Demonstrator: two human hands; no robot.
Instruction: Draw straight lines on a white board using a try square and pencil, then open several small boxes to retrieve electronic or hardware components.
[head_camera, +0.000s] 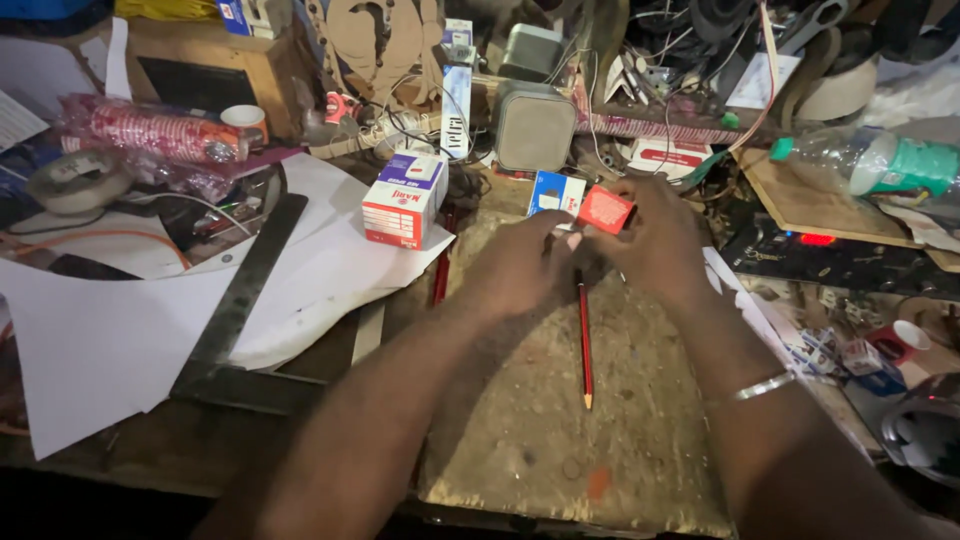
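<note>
Both my hands meet over a worn brown board (560, 440) at the middle of the bench. My left hand (520, 265) and my right hand (655, 240) together pinch a small red box (604, 209) between their fingertips. A small blue and white box (555, 193) lies just behind the left fingers. A red pencil (584, 345) lies on the board below the hands, its tip pointing toward me. A metal bangle (755, 388) circles my right wrist.
A white and red carton (398, 203) rests on a large white sheet (120, 330) at left, beside a dark metal square ruler (235, 305). A grey speaker (533, 125), tangled wires, a plastic bottle (870, 162) and small parts crowd the back and right.
</note>
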